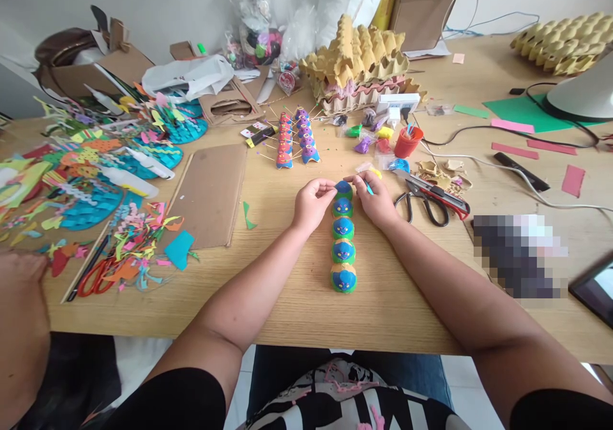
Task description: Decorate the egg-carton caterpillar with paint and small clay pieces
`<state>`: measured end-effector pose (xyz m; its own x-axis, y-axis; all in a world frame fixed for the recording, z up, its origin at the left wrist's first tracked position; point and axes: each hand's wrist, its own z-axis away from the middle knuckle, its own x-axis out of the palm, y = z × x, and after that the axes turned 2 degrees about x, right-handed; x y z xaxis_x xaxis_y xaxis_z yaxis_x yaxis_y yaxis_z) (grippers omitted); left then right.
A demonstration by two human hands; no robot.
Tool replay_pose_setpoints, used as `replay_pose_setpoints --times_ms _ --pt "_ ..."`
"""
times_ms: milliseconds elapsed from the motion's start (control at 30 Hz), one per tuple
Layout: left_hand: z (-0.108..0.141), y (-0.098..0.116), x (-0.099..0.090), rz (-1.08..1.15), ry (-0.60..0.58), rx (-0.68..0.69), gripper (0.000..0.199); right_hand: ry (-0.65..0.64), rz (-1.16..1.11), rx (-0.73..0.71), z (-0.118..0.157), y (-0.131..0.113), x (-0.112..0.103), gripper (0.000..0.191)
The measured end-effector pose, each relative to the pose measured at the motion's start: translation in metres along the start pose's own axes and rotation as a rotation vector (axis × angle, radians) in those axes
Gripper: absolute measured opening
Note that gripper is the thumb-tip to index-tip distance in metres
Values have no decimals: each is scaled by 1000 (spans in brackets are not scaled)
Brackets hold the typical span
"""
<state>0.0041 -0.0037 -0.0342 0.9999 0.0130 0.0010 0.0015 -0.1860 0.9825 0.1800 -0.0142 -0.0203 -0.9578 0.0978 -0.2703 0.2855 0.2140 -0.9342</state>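
Note:
A strip of painted egg-carton cups, blue on top with green rims, lies lengthwise before me. Small yellow and pink dots mark several of its cups. At the far end, the fingertips of my left hand pinch the left side of the last cup. My right hand is closed with its fingertips at the right side of that same cup. A small light-blue piece shows by its fingers; whether they hold it is unclear. Behind stand two finished-looking egg-carton strips, red and purple over blue, with thin sticks poking out.
Scissors and a red cutter lie right of my hand, near a red cup. Cardboard, paper scraps and glue bottles are left. Egg trays stack behind. Another person's arm rests at left.

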Motion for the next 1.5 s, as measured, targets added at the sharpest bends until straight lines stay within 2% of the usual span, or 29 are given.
replay_pose_setpoints --times_ms 500,867,1500 --pt "3 8 2 -78 -65 7 14 -2 4 -25 1 0 1 45" --pt "2 9 3 -40 -60 -34 16 -3 14 -34 0 3 3 48" --pt "0 -1 1 -82 -70 -2 17 -3 0 -35 -1 5 3 50"
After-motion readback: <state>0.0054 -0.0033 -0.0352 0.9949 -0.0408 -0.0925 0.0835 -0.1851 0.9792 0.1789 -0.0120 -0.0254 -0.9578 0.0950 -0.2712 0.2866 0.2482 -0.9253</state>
